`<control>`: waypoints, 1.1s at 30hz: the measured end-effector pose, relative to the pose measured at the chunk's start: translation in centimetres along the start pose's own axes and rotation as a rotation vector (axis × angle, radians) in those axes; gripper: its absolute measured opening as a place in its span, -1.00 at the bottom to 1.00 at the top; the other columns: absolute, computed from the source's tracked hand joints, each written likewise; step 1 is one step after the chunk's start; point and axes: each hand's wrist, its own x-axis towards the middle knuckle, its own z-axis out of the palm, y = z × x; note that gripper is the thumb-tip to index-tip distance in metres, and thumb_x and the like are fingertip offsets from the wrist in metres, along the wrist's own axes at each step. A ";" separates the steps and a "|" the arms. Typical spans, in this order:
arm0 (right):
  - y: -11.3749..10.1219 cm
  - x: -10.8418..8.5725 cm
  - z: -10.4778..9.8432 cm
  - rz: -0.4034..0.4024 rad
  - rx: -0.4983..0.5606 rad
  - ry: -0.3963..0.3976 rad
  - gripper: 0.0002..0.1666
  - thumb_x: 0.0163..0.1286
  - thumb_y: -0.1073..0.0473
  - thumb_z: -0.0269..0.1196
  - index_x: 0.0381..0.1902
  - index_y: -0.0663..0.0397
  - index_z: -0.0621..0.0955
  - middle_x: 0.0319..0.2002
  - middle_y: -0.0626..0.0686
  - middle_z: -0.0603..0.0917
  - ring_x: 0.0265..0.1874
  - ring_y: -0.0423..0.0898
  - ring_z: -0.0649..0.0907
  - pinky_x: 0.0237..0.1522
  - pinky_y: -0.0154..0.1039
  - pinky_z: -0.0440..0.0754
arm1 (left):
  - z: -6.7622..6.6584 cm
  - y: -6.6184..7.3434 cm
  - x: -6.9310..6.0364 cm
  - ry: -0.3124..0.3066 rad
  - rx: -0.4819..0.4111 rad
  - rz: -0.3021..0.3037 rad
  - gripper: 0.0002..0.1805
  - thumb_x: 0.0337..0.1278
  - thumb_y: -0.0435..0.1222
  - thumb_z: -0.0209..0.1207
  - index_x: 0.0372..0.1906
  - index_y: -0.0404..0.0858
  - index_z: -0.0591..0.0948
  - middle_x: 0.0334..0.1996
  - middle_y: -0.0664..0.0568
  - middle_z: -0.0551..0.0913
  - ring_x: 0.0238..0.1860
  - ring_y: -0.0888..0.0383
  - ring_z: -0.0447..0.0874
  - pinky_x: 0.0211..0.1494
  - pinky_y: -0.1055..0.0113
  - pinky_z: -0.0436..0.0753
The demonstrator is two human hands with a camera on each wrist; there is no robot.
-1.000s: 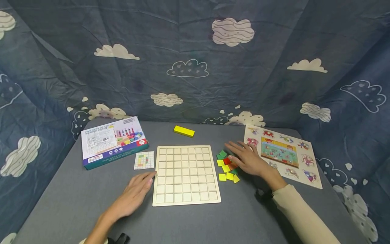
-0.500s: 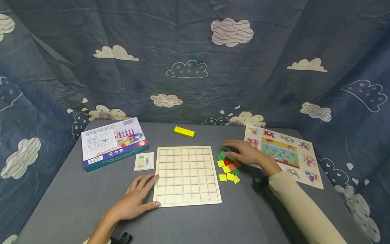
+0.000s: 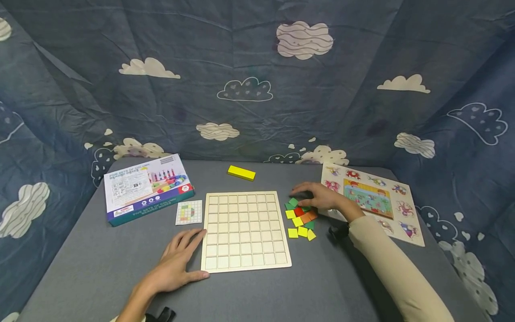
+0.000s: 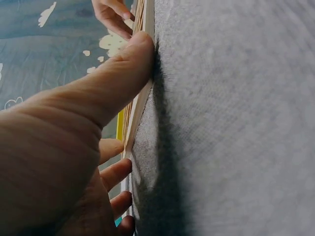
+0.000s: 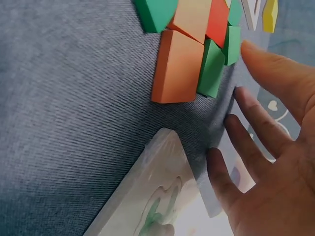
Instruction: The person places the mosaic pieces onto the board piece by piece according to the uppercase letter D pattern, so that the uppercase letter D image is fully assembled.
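Note:
A square wooden grid board (image 3: 246, 231) lies flat in the middle of the table in the head view. My left hand (image 3: 174, 261) rests at its left side, fingertips at the edge and thumb spread to the near corner; in the left wrist view the thumb (image 4: 125, 64) touches the board's edge. Right of the board lie small coloured tiles: several yellow tiles (image 3: 297, 222), green tiles (image 5: 211, 69), a red tile (image 5: 216, 22) and orange tiles (image 5: 178, 69). My right hand (image 3: 319, 197) is at their far side, fingers gently bent, thumb near a green tile, with nothing visibly held.
A pattern card (image 3: 189, 212) lies left of the board, beside a flat printed box (image 3: 149, 188). Beyond the board lies a yellow block (image 3: 241, 173). A wooden picture puzzle (image 3: 402, 235) lies on the right, partly under my right forearm. A cloud-patterned cloth (image 3: 249, 134) hangs behind.
My left thumb has spread away from the fingers to the board's near corner. My right hand has drawn back from over the tiles to their far side, its fingers now bent, uncovering more tiles.

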 end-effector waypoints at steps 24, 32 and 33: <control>2.0 2.2 -0.5 0.200 0.252 -0.103 -0.61 0.28 0.21 0.42 0.09 0.02 0.72 0.35 0.22 0.31 0.38 0.19 0.24 0.43 0.31 0.07 | 0.4 -0.6 0.0 0.029 -0.033 -0.006 0.10 -0.04 0.18 0.43 0.58 -0.10 0.19 0.50 -0.07 0.22 0.46 -0.27 0.06 0.33 -0.41 0.16; 2.2 2.3 -0.1 0.201 0.271 -0.091 -0.58 0.22 0.25 0.43 0.08 0.06 0.72 0.38 0.24 0.28 0.40 0.21 0.20 0.44 0.32 0.02 | 0.4 -0.5 -0.1 0.044 -0.021 -0.005 0.10 -0.05 0.17 0.44 0.57 -0.10 0.21 0.49 -0.07 0.24 0.44 -0.25 0.11 0.33 -0.39 0.18; 2.2 2.3 -0.1 0.203 0.276 -0.088 -0.57 0.21 0.27 0.43 0.07 0.06 0.72 0.38 0.24 0.28 0.39 0.20 0.19 0.44 0.32 0.02 | 0.4 -0.5 -0.1 0.045 -0.017 -0.004 0.09 -0.05 0.17 0.44 0.57 -0.10 0.21 0.49 -0.06 0.25 0.44 -0.25 0.11 0.34 -0.39 0.18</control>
